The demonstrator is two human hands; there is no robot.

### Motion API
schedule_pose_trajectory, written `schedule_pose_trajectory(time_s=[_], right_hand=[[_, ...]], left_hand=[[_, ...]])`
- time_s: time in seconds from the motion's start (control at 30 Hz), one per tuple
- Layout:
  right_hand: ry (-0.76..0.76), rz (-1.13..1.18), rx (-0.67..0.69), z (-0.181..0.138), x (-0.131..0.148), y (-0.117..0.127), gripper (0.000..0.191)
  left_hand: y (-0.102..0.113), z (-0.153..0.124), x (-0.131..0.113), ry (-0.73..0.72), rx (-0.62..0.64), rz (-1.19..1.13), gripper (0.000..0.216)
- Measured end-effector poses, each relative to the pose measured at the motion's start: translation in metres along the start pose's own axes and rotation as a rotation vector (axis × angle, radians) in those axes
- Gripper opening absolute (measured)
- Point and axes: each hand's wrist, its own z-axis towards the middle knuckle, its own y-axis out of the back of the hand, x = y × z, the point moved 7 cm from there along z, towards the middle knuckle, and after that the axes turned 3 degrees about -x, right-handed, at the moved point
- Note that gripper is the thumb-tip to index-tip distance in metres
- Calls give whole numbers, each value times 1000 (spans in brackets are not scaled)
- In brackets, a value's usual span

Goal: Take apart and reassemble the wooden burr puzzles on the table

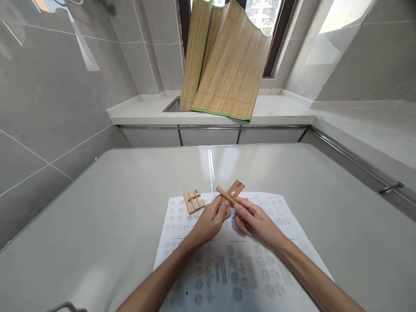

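Observation:
My left hand [212,219] and my right hand [251,219] meet over a printed paper sheet [234,268] on the table. Two notched wooden pieces cross each other between the fingertips. My left hand pinches the piece with a marked end [236,188] that points up and right. My right hand pinches the thin wooden bar [225,195] lying across it. A small cluster of joined wooden blocks [194,202] rests on the sheet's upper left corner, just left of my left hand and apart from it.
The grey table [97,225] has a seam [211,167] running down its middle. Behind it is a white counter [286,110] with a rolled bamboo mat [224,60] leaning against the window. Tiled walls stand on both sides. A metal handle [390,188] sits at right.

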Motion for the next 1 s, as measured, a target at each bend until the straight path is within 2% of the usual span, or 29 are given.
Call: schedule_pose_trajectory(time_s=[0.27,0.4,0.5,0.6,0.7,0.77,1.0], right_hand=[[-8,-12,17,2,1,-2,69],[-34,-59,-40,2,5,11,73],[1,-129,-117,3,11,26,64],[62,-317,-303,4,14,51,47],[135,-599,-502,1,17,71,38],[164,-777,-507,2,15,71,35],[170,-1181,-339,5,5,51,26]], left_hand=[[1,0,-1,25,7,-49,37],[2,2,1,54,8,-155,39],[6,3,2,64,-28,-211,42],[8,4,2,69,-59,-235,44],[9,4,2,58,-67,-273,42],[10,4,2,37,-68,-288,39],[8,5,5,-1,-73,-273,39]])
